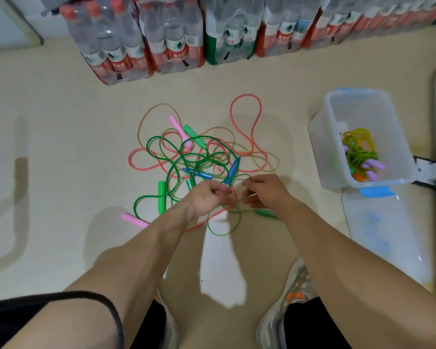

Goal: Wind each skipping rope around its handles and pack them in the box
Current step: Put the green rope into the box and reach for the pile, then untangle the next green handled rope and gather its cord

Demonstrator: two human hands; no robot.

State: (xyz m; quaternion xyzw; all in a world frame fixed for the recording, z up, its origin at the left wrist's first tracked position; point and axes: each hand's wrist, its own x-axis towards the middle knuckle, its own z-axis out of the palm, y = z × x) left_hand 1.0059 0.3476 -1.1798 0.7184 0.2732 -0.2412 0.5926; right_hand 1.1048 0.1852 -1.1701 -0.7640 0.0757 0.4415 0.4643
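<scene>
Left grip curled tight, fingertips pinching cord at the near edge of the ropes. Right grip just beside it, also curled, thumb and fingers pinching a thin strand. Too tangled to tell which cord sits in which grip. Both bare forearms reaching in from the bottom of the view.

Ropes heaped loose on a beige floor, unwound: green, pink and pale yellowish cords looped over one another. Handles scattered through the heap:
- a pink handle and a green one side by side at the far edge
- two blue handles near the grips
- a green handle to the left
- another pink handle at the near left, apart from the heap

Clear plastic box to the right, well apart from the heap, open. Inside it, wound ropes in yellow and green with lilac handles. Lid flat on the floor against the box's near side. Shrink-wrapped bottles in a row along the far edge. Shoe at the bottom.
</scene>
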